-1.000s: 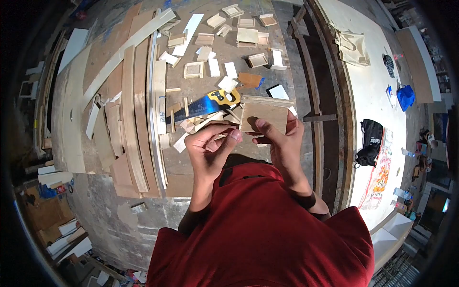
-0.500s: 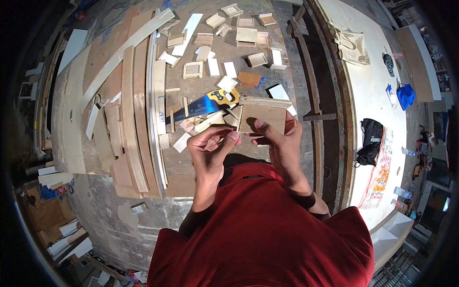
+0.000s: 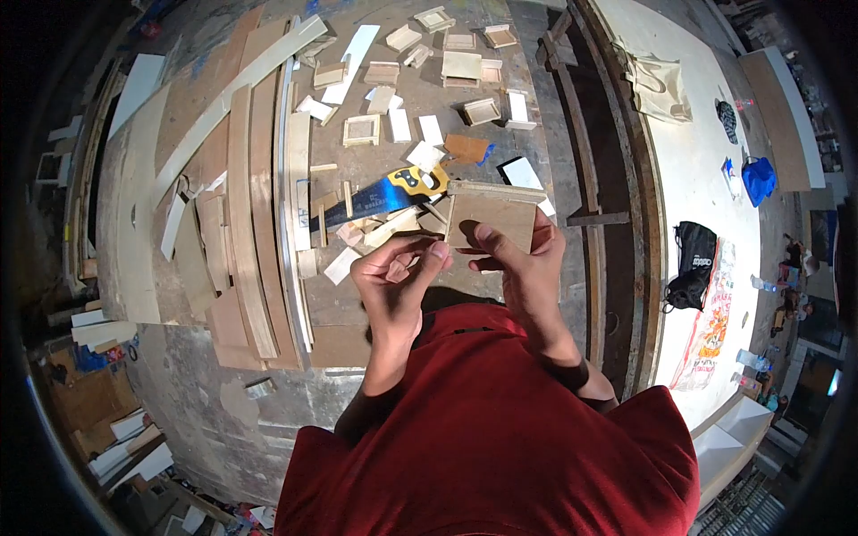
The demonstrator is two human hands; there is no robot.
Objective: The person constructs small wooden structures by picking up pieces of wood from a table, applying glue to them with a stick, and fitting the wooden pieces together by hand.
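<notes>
My right hand [image 3: 529, 263] grips a small wooden box [image 3: 490, 220], its thumb on the broad brown plywood face and its fingers behind. A thin strip of wood runs along the box's top edge. My left hand [image 3: 393, 281] is closed in a pinch at the box's lower left corner; what sits between thumb and forefinger is too small to make out. Just beyond the box lies a handsaw [image 3: 380, 198] with a yellow and black handle and a blue blade. Wood offcuts [image 3: 393, 228] lie under and beside the blade.
Several small wooden boxes [image 3: 460, 67] are scattered at the far side of the worktable. Long boards [image 3: 241, 223] lie to the left. On the right, a pale panel [image 3: 630, 18] carries a black drawstring bag [image 3: 693, 255] and a blue cloth item [image 3: 758, 179]. A tape roll [image 3: 260, 388] lies lower left.
My left hand has shifted very slightly at the box's corner. The box and my right hand stay almost still.
</notes>
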